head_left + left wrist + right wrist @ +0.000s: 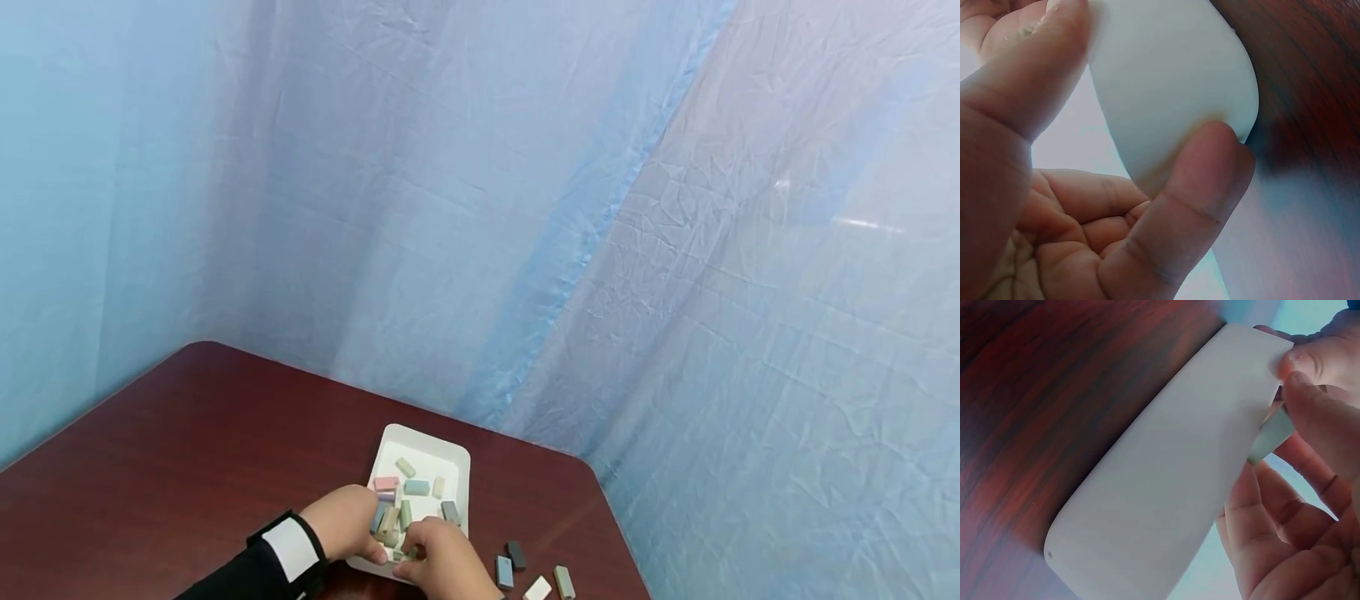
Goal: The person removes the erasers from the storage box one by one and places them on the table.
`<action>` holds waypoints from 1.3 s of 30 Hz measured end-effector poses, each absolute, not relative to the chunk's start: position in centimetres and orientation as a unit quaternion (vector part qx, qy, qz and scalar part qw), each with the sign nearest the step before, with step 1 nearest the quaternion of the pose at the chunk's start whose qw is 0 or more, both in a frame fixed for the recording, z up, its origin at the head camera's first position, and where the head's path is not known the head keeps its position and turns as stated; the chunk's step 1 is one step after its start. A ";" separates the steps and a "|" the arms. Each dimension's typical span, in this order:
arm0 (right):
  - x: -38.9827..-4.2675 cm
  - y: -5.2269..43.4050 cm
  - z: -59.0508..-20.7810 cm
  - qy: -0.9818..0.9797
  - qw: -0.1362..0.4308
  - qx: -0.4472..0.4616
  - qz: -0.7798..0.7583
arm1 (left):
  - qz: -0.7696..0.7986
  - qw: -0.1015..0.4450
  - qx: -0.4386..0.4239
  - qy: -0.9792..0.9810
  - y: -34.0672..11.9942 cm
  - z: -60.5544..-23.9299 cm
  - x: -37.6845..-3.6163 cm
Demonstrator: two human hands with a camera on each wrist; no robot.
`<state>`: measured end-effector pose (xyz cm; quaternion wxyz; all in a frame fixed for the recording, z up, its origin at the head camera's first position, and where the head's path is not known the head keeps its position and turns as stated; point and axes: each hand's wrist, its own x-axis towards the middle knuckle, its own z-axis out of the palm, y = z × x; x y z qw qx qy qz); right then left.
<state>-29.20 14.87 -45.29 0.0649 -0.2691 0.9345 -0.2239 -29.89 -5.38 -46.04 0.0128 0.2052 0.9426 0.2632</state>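
A white tray with pastel blocks in it stands on the table, and both hands are at its near end. My left hand grips the near left corner of the tray; in the left wrist view a finger lies along the outer wall. Its thumb reaches over the rim. My right hand leans over the near right part. Between its thumb and curled fingers is a pale green block, partly hidden by the tray wall in the right wrist view. The two thumbs are close together.
Pink, light blue and other blocks lie loose in the tray. On the dark red table, right of the tray, are a black block, a blue block, a white block and a greenish block.
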 end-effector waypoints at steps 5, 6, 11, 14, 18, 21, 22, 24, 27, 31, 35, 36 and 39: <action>-29.1 15.9 -44.8 0.936 0.043 -0.247 -0.246 | 0.263 0.013 0.205 0.943 -5.3 -46.0 -29.9; -29.1 16.3 -44.7 0.939 0.032 -0.237 -0.249 | 0.262 0.014 0.205 0.943 -5.2 -46.0 -29.9; -30.3 18.9 -44.1 0.956 -0.026 -0.165 -0.239 | 0.258 0.029 0.190 0.947 -5.1 -45.8 -30.3; -31.2 20.9 -43.7 0.961 -0.033 -0.118 -0.246 | 0.257 0.040 0.182 0.948 -5.0 -45.8 -30.4; -32.0 24.0 -43.4 0.962 -0.026 -0.074 -0.262 | 0.257 0.042 0.182 0.948 -5.0 -45.8 -30.5; -32.6 26.3 -43.4 0.964 -0.030 -0.051 -0.258 | 0.256 0.040 0.183 0.948 -4.9 -45.8 -30.5; -32.8 27.1 -43.4 0.966 -0.033 -0.043 -0.252 | 0.256 0.040 0.183 0.948 -4.9 -45.8 -30.6; -33.3 28.6 -43.5 0.970 -0.037 -0.021 -0.240 | 0.256 0.038 0.180 0.949 -4.9 -45.7 -30.6; -33.8 30.5 -43.6 0.973 -0.038 0.018 -0.228 | 0.256 0.036 0.176 0.950 -4.9 -45.7 -30.7; -34.0 32.8 -43.7 0.972 -0.033 0.050 -0.226 | 0.254 0.036 0.172 0.951 -4.8 -45.7 -30.7; -34.0 34.9 -44.1 0.972 -0.033 0.077 -0.217 | 0.254 0.043 0.170 0.951 -4.8 -45.5 -30.7; -34.0 35.4 -44.3 0.973 -0.034 0.084 -0.212 | 0.255 0.045 0.170 0.951 -4.8 -45.5 -30.6; -33.9 36.4 -44.9 0.974 -0.021 0.106 -0.199 | 0.258 0.044 0.175 0.949 -4.9 -45.4 -30.6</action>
